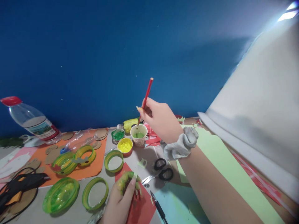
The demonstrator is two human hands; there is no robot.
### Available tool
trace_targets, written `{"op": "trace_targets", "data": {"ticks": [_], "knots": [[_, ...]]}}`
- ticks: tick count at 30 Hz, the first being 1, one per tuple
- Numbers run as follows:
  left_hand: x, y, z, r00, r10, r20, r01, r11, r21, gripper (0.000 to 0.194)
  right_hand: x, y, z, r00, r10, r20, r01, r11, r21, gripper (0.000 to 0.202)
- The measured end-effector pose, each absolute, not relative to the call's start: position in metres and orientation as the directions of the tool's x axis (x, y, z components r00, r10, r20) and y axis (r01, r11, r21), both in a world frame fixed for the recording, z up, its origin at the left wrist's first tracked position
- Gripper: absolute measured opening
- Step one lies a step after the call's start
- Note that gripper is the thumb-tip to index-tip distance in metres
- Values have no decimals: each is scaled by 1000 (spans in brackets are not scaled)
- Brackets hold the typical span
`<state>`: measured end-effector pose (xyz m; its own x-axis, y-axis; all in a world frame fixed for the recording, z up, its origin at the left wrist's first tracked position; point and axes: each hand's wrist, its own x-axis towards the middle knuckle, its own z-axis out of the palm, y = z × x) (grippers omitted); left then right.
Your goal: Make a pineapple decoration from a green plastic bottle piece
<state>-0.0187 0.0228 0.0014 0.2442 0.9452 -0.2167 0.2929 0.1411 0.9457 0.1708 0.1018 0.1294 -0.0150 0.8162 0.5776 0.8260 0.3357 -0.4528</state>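
My right hand (155,113) grips a red-handled brush (147,91), its lower end inside a paper cup (139,135) of greenish liquid. Beside the cup stand a small dish of green paint (118,135) and one of yellow paint (125,146). My left hand (126,189), its fingers smeared with green paint, is closed over the red paper (142,207); what it pinches is too small to name. Green-and-yellow painted rings (114,161) lie to its upper left, near a green painted plastic piece (61,195).
Black-handled scissors (163,169) and a pen (158,207) lie right of my left hand. A bottle with a red cap (34,121) stands at the left, above a black glue gun (23,185). A blue wall (105,62) rises behind the table.
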Motion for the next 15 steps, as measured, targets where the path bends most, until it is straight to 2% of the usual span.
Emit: {"op": "trace_targets", "data": {"ticks": [5,15], "knots": [[-18,23,5,205,949,-240,295,174,940,38,169,101,129,-25,818,575,834,334,-438,15],[-19,23,2,247,938,-245,309,163,937,38,169,102,128,-21,821,570,829,333,-449,14]]}}
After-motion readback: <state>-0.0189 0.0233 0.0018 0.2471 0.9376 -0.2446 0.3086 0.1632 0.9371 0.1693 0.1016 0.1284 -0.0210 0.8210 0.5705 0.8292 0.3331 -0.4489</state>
